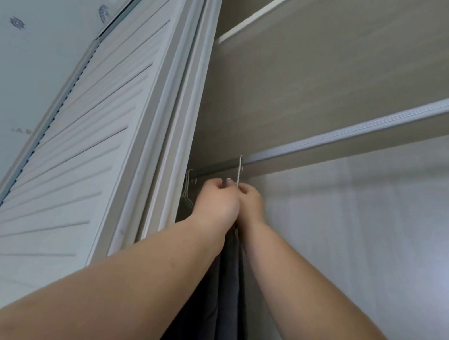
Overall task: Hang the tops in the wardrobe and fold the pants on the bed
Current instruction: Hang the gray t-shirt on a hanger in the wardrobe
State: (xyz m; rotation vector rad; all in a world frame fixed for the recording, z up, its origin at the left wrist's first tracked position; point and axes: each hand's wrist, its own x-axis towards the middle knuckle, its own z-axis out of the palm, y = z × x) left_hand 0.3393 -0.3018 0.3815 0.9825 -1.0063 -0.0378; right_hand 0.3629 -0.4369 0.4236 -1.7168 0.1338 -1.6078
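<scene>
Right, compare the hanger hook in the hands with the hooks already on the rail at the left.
The held hook rises from between the left hand and right hand, which both pinch it; the other hooks go untouched. The held one meets the rail further right; the others bunch by the wardrobe's left wall. A dark top hangs below the hands. All are thin pale wire.
</scene>
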